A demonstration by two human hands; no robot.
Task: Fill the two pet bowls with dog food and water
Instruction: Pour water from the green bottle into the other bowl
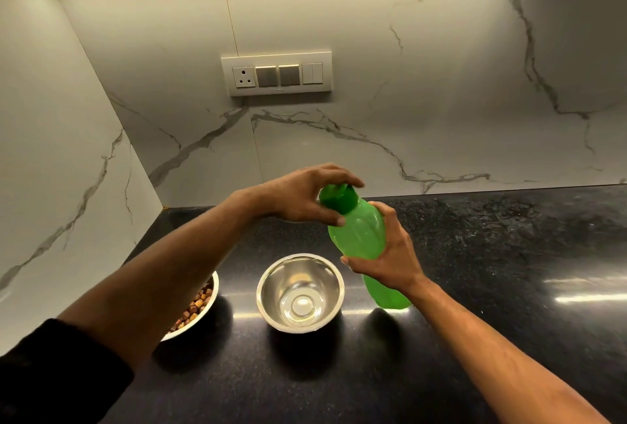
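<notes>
— Where's the green bottle (361, 237)?
— Tilted in the air above the black tabletop (475, 288), right hand (390, 254) wrapped round its body, left hand (305, 196) gripping its dark green cap (339, 199).
— The bowls?
— The shiny steel bowl (300, 291) sits just below; the bowl with kibble (195, 308) stands to its left.

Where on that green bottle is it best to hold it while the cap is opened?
Round the middle of the green bottle, from its right side, as the right hand does. The body narrows there to fit a palm, and the bottle leans left, leaving the cap free for the left hand.
</notes>
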